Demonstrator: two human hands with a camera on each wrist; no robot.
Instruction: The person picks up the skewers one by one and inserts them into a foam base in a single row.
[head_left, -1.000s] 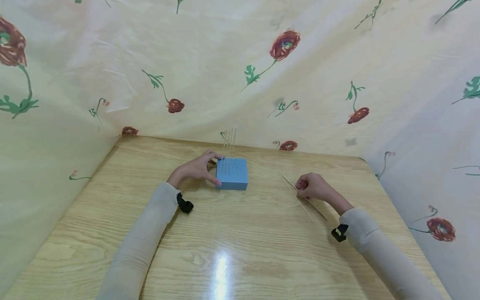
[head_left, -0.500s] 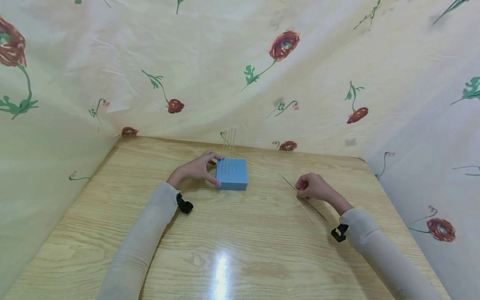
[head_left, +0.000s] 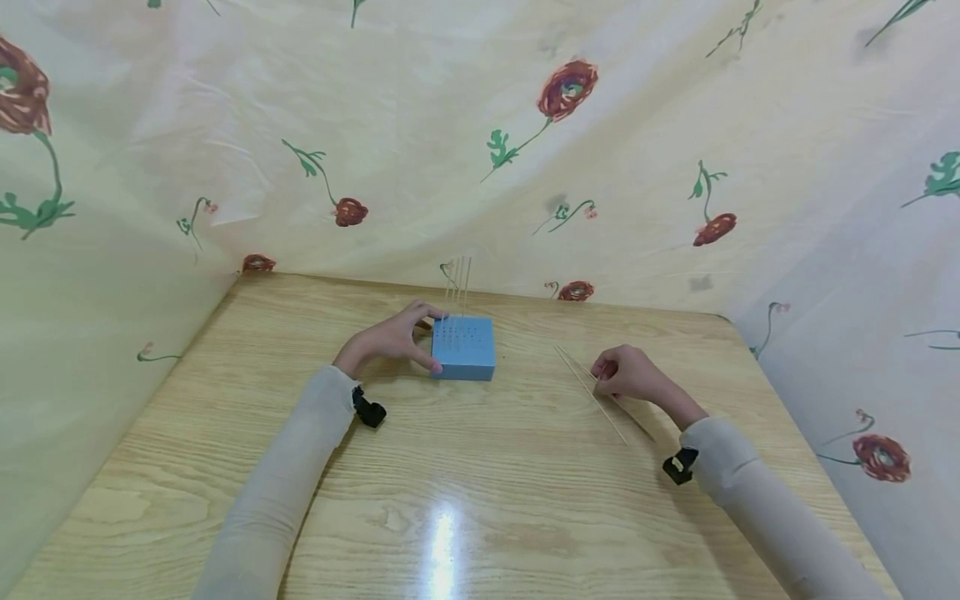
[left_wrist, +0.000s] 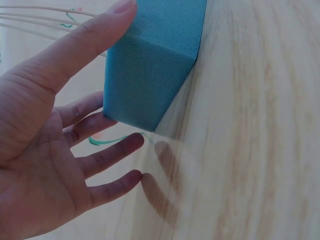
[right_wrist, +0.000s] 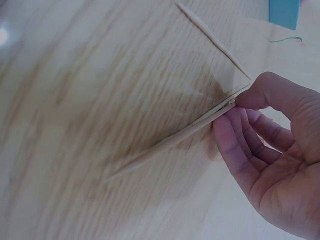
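Observation:
A blue foam block [head_left: 465, 354] with rows of small holes sits on the wooden table. Several thin wooden skewers [head_left: 459, 287] stand upright in its left part. My left hand [head_left: 390, 337] grips the block's left side, thumb at the front and index finger at the back; in the left wrist view the other fingers are spread beside the block [left_wrist: 150, 75]. To the right, my right hand [head_left: 630, 373] pinches a wooden skewer [right_wrist: 170, 142] between thumb and index finger, low over the table. A second loose skewer [head_left: 609, 418] lies just left of that hand.
The pale wooden table [head_left: 495, 517] extends toward me, with a bright light reflection near its front. A flower-patterned sheet [head_left: 420, 125] hangs behind it and along both sides. Black wrist bands [head_left: 369, 408] sit on both sleeves.

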